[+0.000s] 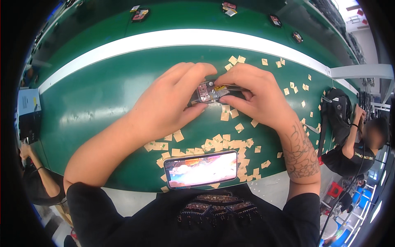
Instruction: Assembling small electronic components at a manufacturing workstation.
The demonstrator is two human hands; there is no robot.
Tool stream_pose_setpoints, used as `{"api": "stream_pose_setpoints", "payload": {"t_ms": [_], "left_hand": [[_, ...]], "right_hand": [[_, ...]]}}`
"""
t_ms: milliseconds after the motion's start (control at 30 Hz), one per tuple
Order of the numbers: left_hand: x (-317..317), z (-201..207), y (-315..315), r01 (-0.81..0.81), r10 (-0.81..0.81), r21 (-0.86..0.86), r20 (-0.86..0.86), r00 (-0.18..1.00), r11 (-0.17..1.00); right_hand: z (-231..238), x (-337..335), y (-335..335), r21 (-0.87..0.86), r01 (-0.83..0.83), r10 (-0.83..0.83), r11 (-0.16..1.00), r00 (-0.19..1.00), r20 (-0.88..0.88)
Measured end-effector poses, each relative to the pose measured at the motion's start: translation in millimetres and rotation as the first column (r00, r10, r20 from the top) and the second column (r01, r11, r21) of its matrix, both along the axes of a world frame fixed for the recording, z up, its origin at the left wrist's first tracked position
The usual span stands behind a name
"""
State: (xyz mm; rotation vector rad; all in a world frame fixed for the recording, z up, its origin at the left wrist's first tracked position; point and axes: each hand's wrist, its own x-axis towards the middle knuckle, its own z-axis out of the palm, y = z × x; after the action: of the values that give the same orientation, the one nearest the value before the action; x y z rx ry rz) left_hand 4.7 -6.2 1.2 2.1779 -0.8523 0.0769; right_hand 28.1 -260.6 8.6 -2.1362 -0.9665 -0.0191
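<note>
A small dark electronic device (204,93) with a reddish circuit board and a round pale part sits between my hands, above the green bench. My left hand (170,96) is closed on its left side, index finger and thumb at the edges. With thumb and index finger, my right hand (261,92) pinches at the device's right side, by a silver part with a yellow strip (221,87). Something thin and metallic (236,87) shows between the right fingers; whether it is a tool, I cannot tell.
Pale square paper pieces (210,144) are strewn over the green bench (94,99). A lit phone (201,169) leans near the front edge. Beyond the white rail (177,37) lie several similar devices (140,15). A black bag (339,108) lies right; people sit at both sides.
</note>
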Motion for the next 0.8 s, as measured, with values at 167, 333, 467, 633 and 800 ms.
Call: {"api": "stream_pose_setpoints", "payload": {"t_ms": [167, 333, 467, 633, 800], "left_hand": [[-0.6, -1.8, 1.4, -0.006, 0.006, 0.004, 0.01, 1.0, 1.0], [2.0, 0.1, 3.1, 0.028, -0.029, 0.039, 0.033, 0.999, 0.999], [0.6, -4.9, 6.5, 0.092, -0.105, 0.097, 0.135, 0.985, 0.991], [-1.5, -3.4, 2.0, 0.069, -0.092, 0.118, 0.209, 0.973, 0.991], [-1.6, -2.3, 0.0, 0.06, -0.104, 0.174, 0.253, 0.962, 0.983]], "right_hand": [[1.8, -2.0, -0.2, -0.046, 0.009, -0.012, 0.999, 0.999, -0.05], [1.6, -3.3, 5.9, -0.014, 0.095, -0.096, 0.995, 0.984, -0.151], [1.2, -2.1, 2.4, 0.103, 0.106, -0.067, 0.989, 0.942, -0.33], [13.1, 3.9, -7.1, 0.009, 0.03, -0.025, 0.999, 0.932, -0.362], [11.9, -1.3, -0.3, -0.049, 0.033, -0.041, 0.998, 0.985, -0.165]]}}
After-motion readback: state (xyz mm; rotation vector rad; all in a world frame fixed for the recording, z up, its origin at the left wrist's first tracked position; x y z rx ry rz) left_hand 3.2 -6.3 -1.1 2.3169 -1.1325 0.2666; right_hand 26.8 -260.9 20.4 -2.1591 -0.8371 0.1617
